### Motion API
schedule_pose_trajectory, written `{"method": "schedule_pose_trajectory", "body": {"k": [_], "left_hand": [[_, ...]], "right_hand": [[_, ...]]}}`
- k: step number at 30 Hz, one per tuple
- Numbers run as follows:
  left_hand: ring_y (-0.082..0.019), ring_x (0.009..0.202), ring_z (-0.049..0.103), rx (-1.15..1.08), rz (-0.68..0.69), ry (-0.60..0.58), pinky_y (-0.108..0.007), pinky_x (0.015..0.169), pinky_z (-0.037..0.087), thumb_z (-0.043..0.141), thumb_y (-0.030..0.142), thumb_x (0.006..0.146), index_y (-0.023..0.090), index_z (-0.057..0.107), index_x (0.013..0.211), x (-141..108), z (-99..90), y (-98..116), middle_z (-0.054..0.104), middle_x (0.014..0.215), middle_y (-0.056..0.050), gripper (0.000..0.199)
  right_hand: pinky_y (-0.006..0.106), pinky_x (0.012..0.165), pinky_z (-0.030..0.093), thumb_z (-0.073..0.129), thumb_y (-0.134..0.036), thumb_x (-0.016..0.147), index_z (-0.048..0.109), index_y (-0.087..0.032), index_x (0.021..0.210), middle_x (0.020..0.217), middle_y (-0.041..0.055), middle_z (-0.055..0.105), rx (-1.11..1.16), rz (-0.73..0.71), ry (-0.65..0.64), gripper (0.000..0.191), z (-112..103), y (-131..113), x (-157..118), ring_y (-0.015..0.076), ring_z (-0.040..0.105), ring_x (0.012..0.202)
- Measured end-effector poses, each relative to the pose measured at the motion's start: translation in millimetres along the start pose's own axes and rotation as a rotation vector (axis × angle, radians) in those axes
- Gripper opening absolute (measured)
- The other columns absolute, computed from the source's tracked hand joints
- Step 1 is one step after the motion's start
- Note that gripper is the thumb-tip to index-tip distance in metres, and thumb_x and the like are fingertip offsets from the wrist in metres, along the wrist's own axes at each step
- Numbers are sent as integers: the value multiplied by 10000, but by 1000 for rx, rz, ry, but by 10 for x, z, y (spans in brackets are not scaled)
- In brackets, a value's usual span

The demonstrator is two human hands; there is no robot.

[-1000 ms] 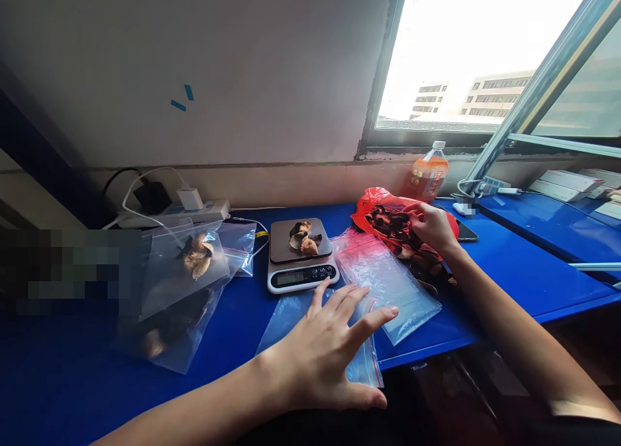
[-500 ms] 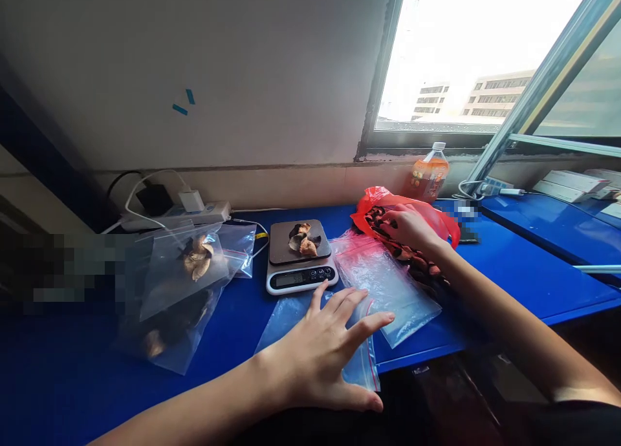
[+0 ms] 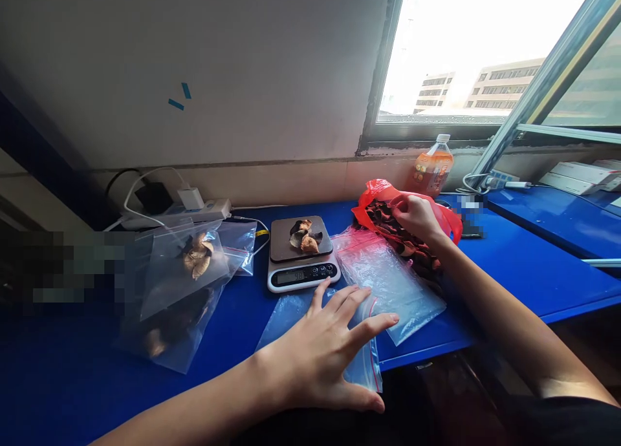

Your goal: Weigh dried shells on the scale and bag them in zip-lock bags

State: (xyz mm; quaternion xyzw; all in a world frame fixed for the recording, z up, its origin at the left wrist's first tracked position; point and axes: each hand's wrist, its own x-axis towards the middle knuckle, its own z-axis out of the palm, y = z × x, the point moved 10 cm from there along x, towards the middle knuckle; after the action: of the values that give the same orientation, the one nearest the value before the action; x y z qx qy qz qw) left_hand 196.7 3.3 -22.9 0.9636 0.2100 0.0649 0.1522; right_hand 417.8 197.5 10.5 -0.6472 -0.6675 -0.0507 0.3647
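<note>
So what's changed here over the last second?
Little. The right hand shifted slightly leftward and deeper into the red bag of dried mushrooms; whether it grips any is unclear. The left hand stayed spread flat on the clear bag. The scale with its few pieces and the filled bags lie as before.

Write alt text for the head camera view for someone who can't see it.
A person's right hand reaches into a red bag of dried mushrooms while the left hand lies flat on clear zip bags beside a kitchen scale holding a few pieces, on a blue table.
</note>
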Motion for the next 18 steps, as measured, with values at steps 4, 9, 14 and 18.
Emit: {"method": "schedule_pose_trajectory", "body": {"k": [4, 9, 14, 18], "left_hand": [[-443, 1377, 308, 2, -22, -33, -791, 1015, 155, 779, 590, 685, 275, 325, 1453, 6, 21, -18, 318, 1499, -250, 945], [-428, 1396, 280, 10, -45, -76, -782, 1024, 145, 765, 615, 688, 279, 324, 1452, 2, 65, -41, 301, 1508, -255, 944], [-422, 1401, 274, 15, -40, -67, -777, 1031, 139, 750, 634, 692, 289, 312, 1458, 1, 57, -41, 295, 1512, -251, 948], [-426, 1401, 273, 11, -48, -91, -776, 1028, 150, 762, 629, 682, 283, 319, 1458, 4, 68, -41, 297, 1510, -256, 958]], "right_hand": [[276, 620, 418, 499, -195, 715, 662, -159, 834, 757, 53, 680, -4, 49, 84, 204, -116, 84, -26, 182, 597, 654], [277, 586, 382, 523, -222, 713, 650, -171, 864, 757, 47, 673, -63, 77, 83, 204, -130, 83, -68, 188, 580, 642], [271, 649, 412, 469, -228, 789, 679, -192, 839, 850, 55, 704, -133, 22, -53, 219, 40, -39, -60, 192, 619, 732], [308, 688, 426, 523, -321, 801, 691, -166, 854, 860, 107, 702, -206, 8, -102, 234, 251, -88, 21, 249, 623, 795]]}}
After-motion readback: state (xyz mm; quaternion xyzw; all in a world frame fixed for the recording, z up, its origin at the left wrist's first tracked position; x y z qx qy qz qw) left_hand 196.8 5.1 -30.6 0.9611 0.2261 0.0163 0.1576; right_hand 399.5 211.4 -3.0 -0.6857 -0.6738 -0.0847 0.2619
